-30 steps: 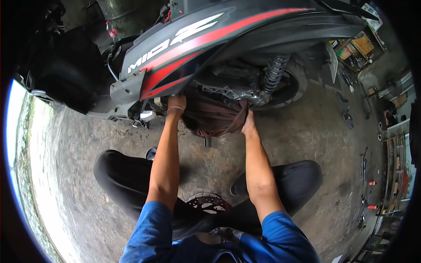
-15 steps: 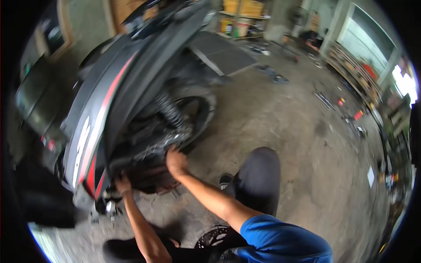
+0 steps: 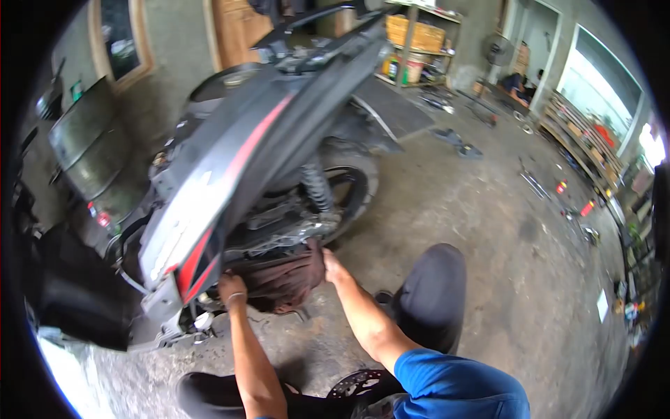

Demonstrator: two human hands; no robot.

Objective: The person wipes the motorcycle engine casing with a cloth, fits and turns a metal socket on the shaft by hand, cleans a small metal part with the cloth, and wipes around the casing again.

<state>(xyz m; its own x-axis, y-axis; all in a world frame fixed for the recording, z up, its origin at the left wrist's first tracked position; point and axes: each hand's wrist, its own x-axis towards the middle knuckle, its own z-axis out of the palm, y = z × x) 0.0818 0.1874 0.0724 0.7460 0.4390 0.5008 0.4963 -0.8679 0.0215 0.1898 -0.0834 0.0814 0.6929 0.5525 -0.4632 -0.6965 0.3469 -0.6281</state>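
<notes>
A brown cloth (image 3: pixel 283 279) is stretched between my two hands along the lower side of a motorcycle (image 3: pixel 255 140) with grey, white and red panels. My right hand (image 3: pixel 333 267) is closed on the cloth's right end, below the rear wheel (image 3: pixel 359 199). At the other end, my left hand (image 3: pixel 232 288) has its fingers curled round the cloth, close under the red-trimmed panel. The cloth partly covers the bike's underside. Above it show the coil-spring shock absorber (image 3: pixel 317 188) and a metal engine cover. A perforated brake disc (image 3: pixel 356 383) lies by my legs.
A dark metal drum (image 3: pixel 94 150) stands left of the bike. Sandals (image 3: pixel 459 144) and scattered tools (image 3: pixel 536 185) lie on the concrete floor. A wooden rack (image 3: pixel 579 140) lines the right wall, with a person (image 3: pixel 515 85) near the far doorway.
My right hand has moved outward to the right, and the cloth now spreads wider and shows more. The view has shifted, so the bike sits further right.
</notes>
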